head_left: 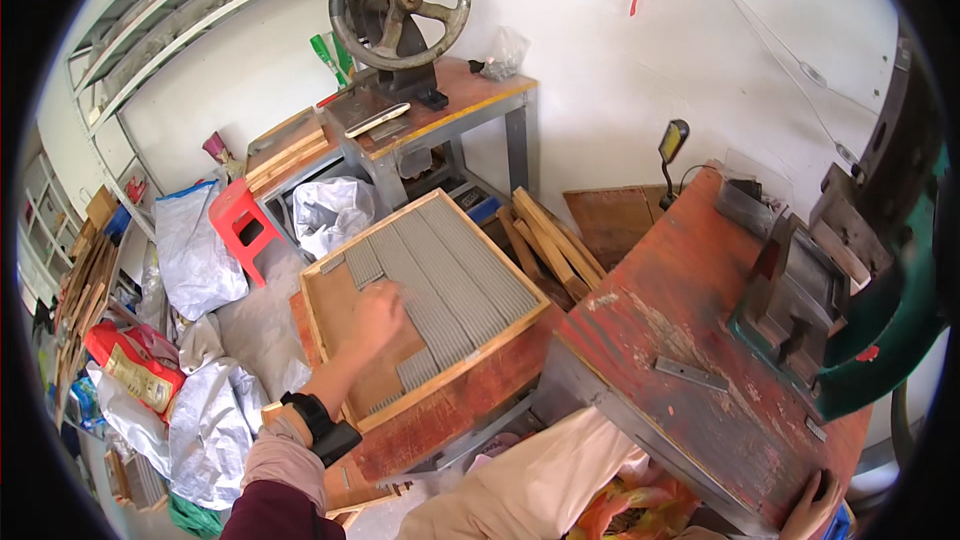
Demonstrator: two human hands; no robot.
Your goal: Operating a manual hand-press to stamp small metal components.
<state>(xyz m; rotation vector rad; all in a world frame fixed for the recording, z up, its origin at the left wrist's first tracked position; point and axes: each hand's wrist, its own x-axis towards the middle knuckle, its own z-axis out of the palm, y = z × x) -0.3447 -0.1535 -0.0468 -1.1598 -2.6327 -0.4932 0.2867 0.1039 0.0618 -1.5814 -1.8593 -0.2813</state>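
My left hand (378, 318), with a black band on its wrist, is over a wooden-framed tray (450, 380). Its fingers are closed together and slightly blurred; whatever they may hold is hidden. Rows of thin grey ribbed pieces (440, 275) fill the tray's right and middle part. Shorter blocks of them lie beside the hand, and a bare brown patch of tray bottom (335, 310) shows at the left. At the lower right, my right hand (812, 510) rests on the corner of a worn red workbench (640, 360), fingers apart, holding nothing visible.
A green and dark metal machine (830, 340) stands on the right bench, near a small metal bar (690, 374). Behind the tray are wooden strips (555, 245) and a press with a handwheel (408, 0). A red stool (240, 225) and silvery sacks (200, 260) stand left.
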